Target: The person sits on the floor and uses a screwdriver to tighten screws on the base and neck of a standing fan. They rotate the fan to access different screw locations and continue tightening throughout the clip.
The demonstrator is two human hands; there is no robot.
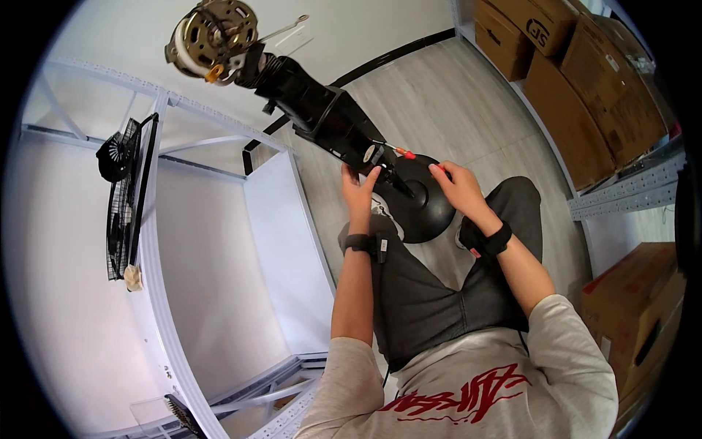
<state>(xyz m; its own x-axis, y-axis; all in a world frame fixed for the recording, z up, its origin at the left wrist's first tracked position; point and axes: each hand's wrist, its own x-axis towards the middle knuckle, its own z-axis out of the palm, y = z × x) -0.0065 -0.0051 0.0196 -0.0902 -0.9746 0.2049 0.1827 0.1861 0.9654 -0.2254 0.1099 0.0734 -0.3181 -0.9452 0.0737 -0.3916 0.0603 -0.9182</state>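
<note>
A pedestal fan without its blades or guard leans in front of me. Its bare motor (219,36) is at the top left, above the long black housing (322,110). The round black base (424,208) rests on the floor between my feet. My left hand (358,186) is closed round the housing's lower end, with the thumb on its near side. An orange-red screwdriver (404,153) sits against the housing's right side, its thin shaft pointing up-left. To the right of it, over the base, my right hand (461,189) pinches a small red thing whose kind is mostly hidden.
White metal shelving (157,241) stands at my left, with a black fan guard (124,197) hanging on it. Cardboard boxes (570,110) fill a shelf at the far right. Another carton (632,307) is close to my right arm. A white wall (380,29) lies ahead.
</note>
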